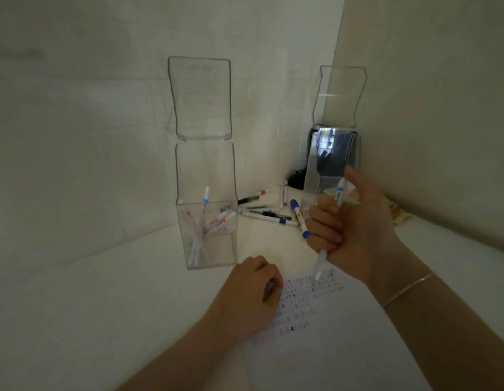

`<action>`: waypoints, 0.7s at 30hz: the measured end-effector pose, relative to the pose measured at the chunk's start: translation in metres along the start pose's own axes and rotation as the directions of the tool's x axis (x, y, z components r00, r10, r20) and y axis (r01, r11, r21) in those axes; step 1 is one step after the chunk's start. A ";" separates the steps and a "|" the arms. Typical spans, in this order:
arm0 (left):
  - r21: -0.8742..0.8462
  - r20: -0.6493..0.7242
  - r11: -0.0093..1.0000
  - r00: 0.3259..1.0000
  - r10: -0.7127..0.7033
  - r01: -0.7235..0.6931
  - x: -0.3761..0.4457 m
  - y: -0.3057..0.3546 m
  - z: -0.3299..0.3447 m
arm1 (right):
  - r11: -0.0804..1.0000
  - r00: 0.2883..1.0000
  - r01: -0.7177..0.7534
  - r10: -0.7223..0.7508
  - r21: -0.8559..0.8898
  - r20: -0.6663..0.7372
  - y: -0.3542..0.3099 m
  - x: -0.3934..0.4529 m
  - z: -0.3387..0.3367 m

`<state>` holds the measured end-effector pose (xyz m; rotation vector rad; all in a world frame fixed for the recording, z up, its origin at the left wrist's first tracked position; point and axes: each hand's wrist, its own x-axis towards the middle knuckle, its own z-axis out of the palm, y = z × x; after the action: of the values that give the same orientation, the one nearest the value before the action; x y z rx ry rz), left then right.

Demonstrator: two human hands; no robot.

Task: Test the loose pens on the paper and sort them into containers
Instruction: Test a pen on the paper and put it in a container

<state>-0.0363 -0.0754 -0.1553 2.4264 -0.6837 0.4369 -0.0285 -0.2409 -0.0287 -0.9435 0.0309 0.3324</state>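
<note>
Right now our right hand [355,230] has a closed grip around a white pen [320,263], tip hanging just above the scribbled white paper [310,300] that our left hand [253,289] pins to the counter with curled fingers. Held fist-style, we judge the tip could skid or smear older marks, and the tall clear plastic container [327,176] just behind the grip could be knocked.

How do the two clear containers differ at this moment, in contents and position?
The left container stands out in the open on the table and holds mostly white pens with red or blue accents. The right container sits back in the wall corner, partly hidden by the right hand, and holds dark items I cannot identify. Both are tall, transparent, with hinged lids flipped up.
</note>
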 end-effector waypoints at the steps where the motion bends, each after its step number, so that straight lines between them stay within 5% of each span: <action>1: -0.001 -0.004 1.000 1.000 0.002 -0.002 0.000 0.000 0.000 | 1.000 1.000 -0.012 0.012 -0.012 0.003 0.000 0.002 0.003; 7: -0.025 -0.014 1.000 1.000 -0.003 0.003 0.001 0.000 -0.001 | 0.997 0.998 0.019 -0.015 -0.081 0.057 -0.004 0.011 0.037; 11: -0.050 -0.021 0.999 1.000 -0.015 0.014 0.001 0.000 -0.001 | 0.953 0.970 0.242 -0.241 -0.182 0.028 -0.019 0.020 0.085; 13: -0.070 -0.025 0.997 1.000 -0.018 0.016 0.001 -0.001 0.000 | 0.786 0.899 0.402 -0.437 -0.469 0.038 -0.025 0.029 0.112; 15: -0.099 -0.018 0.994 0.999 -0.038 0.036 0.001 -0.003 0.001 | 0.501 0.791 0.504 -0.595 -0.704 0.143 -0.023 0.041 0.134; 18: -0.166 -0.022 0.982 0.996 -0.092 0.087 0.002 -0.003 0.000 | 0.236 0.668 0.594 -0.677 -0.769 0.309 -0.008 0.066 0.148; 21: -0.252 -0.024 0.956 0.986 -0.163 0.152 0.002 0.000 -0.004 | 0.071 0.663 0.608 -0.594 -0.791 0.456 0.012 0.088 0.140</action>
<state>-0.0349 -0.0735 -0.1515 2.2057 -0.4888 0.3190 0.0348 -0.0990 0.0291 -2.0005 -0.6570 -0.5723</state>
